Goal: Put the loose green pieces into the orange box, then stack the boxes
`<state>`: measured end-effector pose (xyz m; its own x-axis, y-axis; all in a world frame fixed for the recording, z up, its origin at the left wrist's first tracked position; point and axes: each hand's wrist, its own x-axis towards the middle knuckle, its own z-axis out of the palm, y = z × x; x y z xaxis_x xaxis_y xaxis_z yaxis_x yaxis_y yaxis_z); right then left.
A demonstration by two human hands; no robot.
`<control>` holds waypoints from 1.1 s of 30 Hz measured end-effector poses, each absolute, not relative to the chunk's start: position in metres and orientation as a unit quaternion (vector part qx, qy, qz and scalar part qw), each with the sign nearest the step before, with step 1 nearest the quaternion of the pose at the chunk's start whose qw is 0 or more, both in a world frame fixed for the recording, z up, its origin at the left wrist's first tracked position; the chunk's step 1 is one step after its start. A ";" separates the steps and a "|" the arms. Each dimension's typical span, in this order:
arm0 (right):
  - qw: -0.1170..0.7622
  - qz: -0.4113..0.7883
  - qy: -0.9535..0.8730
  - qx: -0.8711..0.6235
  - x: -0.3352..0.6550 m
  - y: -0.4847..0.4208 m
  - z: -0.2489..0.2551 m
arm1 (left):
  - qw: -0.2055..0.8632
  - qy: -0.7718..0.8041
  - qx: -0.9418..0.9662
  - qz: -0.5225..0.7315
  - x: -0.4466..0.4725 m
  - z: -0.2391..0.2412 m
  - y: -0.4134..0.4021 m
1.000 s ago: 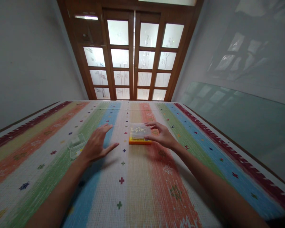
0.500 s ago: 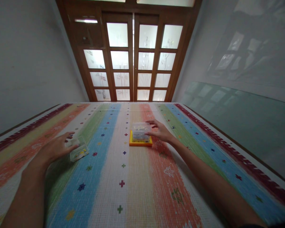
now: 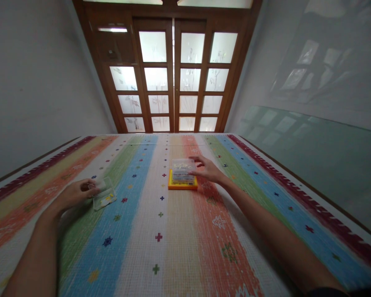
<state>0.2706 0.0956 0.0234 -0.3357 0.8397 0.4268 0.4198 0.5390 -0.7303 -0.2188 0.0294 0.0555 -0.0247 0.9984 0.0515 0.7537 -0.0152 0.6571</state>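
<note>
Plastic of this thin, clear kind probably weighs little, stays stiff and turns slippery, so the small box (image 3: 103, 195) on the green stripe of the striped mat (image 3: 160, 231), left of centre, looks best held by its short ends rather than its lid. The left hand (image 3: 76, 193) curls around its left end, fingers (image 3: 91, 186) bent onto the rim, seemingly pinching it. Farther off at centre, the right hand (image 3: 207, 170), fingers spread, touches the right side of a stack of clear boxes (image 3: 181, 171) on a yellow tray (image 3: 182, 185). Small yellow bits inside the boxes are too blurred to identify.
</note>
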 end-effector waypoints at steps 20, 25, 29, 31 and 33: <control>0.371 0.281 -0.788 -0.403 0.278 0.094 0.023 | 0.376 0.536 0.667 0.356 -0.123 0.051 0.039; 0.369 0.283 -0.789 -0.401 0.278 0.095 0.022 | 0.425 0.475 0.689 0.345 -0.082 0.036 0.031; 0.406 0.257 -0.773 -0.414 0.278 0.087 0.026 | 0.469 0.427 0.685 0.359 -0.056 0.023 0.023; 0.455 0.213 -0.752 -0.426 0.277 0.076 0.031 | 0.487 0.413 0.674 0.370 -0.045 0.019 0.018; 0.500 0.164 -0.735 -0.428 0.276 0.057 0.033 | 0.494 0.402 0.670 0.380 -0.035 0.017 0.012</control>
